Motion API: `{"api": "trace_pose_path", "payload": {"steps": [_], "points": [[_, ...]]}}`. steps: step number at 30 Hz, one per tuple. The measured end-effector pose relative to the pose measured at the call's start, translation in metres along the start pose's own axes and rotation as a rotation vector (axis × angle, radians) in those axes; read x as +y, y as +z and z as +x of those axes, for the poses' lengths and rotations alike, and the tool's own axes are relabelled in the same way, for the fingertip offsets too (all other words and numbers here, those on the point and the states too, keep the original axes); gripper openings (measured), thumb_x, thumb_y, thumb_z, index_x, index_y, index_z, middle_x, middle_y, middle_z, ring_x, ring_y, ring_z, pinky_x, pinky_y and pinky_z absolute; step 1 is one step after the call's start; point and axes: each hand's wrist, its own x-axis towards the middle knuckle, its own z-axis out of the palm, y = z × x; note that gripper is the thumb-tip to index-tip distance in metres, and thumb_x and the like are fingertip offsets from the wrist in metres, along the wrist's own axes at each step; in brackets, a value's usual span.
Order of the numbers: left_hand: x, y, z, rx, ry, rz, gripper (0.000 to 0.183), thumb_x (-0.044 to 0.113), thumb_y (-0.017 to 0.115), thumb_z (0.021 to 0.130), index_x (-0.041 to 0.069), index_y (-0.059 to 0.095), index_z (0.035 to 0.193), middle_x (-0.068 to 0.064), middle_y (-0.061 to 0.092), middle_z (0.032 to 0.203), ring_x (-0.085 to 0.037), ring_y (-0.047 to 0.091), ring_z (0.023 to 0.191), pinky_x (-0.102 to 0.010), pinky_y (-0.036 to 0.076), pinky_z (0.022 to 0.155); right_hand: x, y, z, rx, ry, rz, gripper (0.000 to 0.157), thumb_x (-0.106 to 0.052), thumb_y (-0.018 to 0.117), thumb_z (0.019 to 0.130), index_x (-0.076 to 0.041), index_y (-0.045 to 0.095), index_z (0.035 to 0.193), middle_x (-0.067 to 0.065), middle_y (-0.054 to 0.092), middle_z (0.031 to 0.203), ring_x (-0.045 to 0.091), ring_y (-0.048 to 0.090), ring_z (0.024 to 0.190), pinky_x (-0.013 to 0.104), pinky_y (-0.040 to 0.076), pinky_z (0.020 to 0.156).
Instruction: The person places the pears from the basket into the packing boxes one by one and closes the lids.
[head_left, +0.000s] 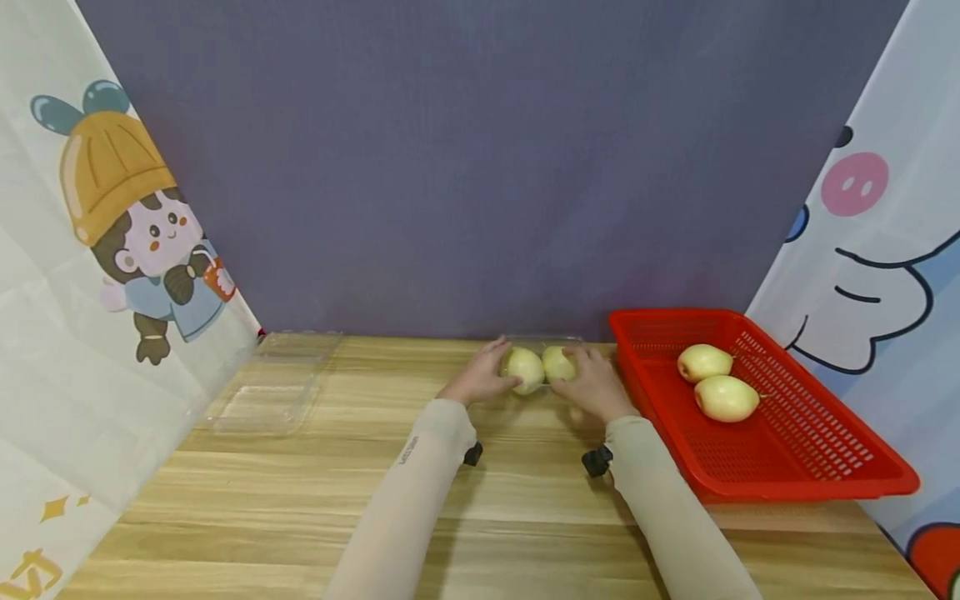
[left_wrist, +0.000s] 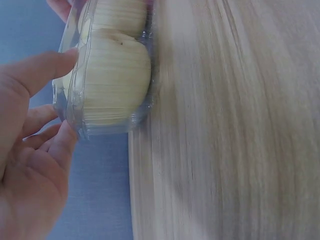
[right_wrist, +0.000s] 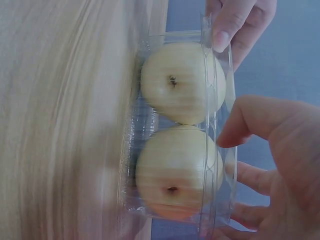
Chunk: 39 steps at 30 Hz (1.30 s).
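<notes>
Container point(right_wrist: 207, 120), clear, is lying crosswise on the counter point(head_left: 262, 500), its long axis spanning from left hand point(head_left: 482, 375) to right hand point(head_left: 594, 382); I am grasping one end with each, two pears point(right_wrist: 172, 162) sitting inside.

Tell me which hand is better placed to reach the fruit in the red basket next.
Probably the right hand: it is closer to the red basket and the two fruits inside. The left hand is at the far end of the clear box and would likely have to reach across.

The box point(right_wrist: 209, 126) is smooth, glossy plastic.
</notes>
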Motion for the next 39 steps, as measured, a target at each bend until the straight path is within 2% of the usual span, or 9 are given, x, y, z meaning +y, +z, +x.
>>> {"api": "trace_pose_path", "payload": {"steps": [5,8,12,16,27,34,39], "points": [[0.000,0.002,0.004,0.042,0.009,0.008,0.071,0.028,0.074,0.093,-0.002,0.042,0.149,-0.020,0.029,0.159,-0.032,0.028,0.146,-0.046,0.025,0.120,0.005,0.002,0.006,-0.012,0.011,0.025,0.067,-0.029,0.069,0.086,-0.002,0.048,0.144,0.028,0.039,0.148,0.052,0.040,0.131,0.064,0.041,0.103],[-0.001,0.006,0.007,0.092,0.022,0.028,0.070,0.027,0.075,0.092,-0.004,0.044,0.147,-0.022,0.034,0.156,-0.033,0.032,0.144,-0.046,0.027,0.119,0.008,0.003,0.010,-0.009,0.007,0.042,0.068,-0.028,0.068,0.085,-0.002,0.048,0.144,0.030,0.033,0.153,0.052,0.033,0.136,0.065,0.036,0.108],[0.000,0.012,0.009,0.145,0.013,0.032,0.067,0.026,0.074,0.093,-0.006,0.046,0.145,-0.023,0.038,0.153,-0.035,0.036,0.142,-0.045,0.028,0.119,0.012,0.006,0.015,0.005,0.007,0.064,0.067,-0.028,0.068,0.086,-0.001,0.047,0.145,0.033,0.025,0.156,0.052,0.026,0.141,0.064,0.029,0.113],[0.005,0.015,0.010,0.172,-0.004,0.020,0.064,0.023,0.073,0.093,-0.006,0.047,0.144,-0.025,0.040,0.152,-0.035,0.038,0.141,-0.044,0.028,0.119,0.014,0.008,0.017,0.022,0.016,0.076,0.066,-0.026,0.068,0.087,0.000,0.048,0.144,0.035,0.024,0.156,0.053,0.025,0.141,0.064,0.028,0.113],[0.009,0.015,0.009,0.186,-0.015,0.019,0.060,0.018,0.072,0.094,-0.006,0.047,0.144,-0.025,0.040,0.152,-0.035,0.037,0.141,-0.042,0.028,0.119,0.015,0.009,0.019,0.035,0.012,0.072,0.066,-0.027,0.066,0.087,0.000,0.048,0.144,0.035,0.025,0.155,0.055,0.025,0.140,0.066,0.027,0.113],[0.012,0.017,0.006,0.181,-0.020,0.044,0.059,0.018,0.071,0.095,-0.005,0.048,0.144,-0.024,0.040,0.151,-0.037,0.040,0.139,-0.043,0.031,0.117,0.011,0.007,0.014,0.034,0.020,0.053,0.065,-0.025,0.065,0.088,0.000,0.048,0.145,0.033,0.028,0.155,0.051,0.028,0.141,0.061,0.029,0.115],[0.017,0.015,0.003,0.190,-0.018,0.054,0.057,0.017,0.072,0.094,-0.004,0.051,0.142,-0.024,0.041,0.150,-0.038,0.042,0.138,-0.043,0.033,0.116,0.005,0.005,0.010,0.052,0.017,0.034,0.063,-0.023,0.065,0.089,0.001,0.048,0.145,0.035,0.028,0.154,0.055,0.028,0.138,0.064,0.031,0.112]]}}
